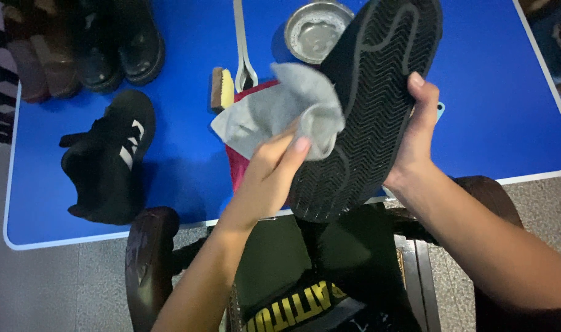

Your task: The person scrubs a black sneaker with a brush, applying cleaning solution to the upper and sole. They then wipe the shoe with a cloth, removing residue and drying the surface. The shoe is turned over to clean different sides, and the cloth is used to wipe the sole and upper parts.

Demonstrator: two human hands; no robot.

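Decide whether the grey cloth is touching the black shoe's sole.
Touching. The head view shows the grey cloth, pressed by the left hand, lying against the black shoe's sole; the right hand holds the shoe.

A blue counter carries a black sneaker with white stripes at its left and a pair of black boots in the far left corner. Near the far edge stand a metal bowl, a white shoehorn and a small brush. A red cloth lies near the front edge.

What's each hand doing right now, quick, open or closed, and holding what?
Left hand: closed on a grey cloth, pressing it against the sole.
Right hand: closed on a black shoe, sole facing up.
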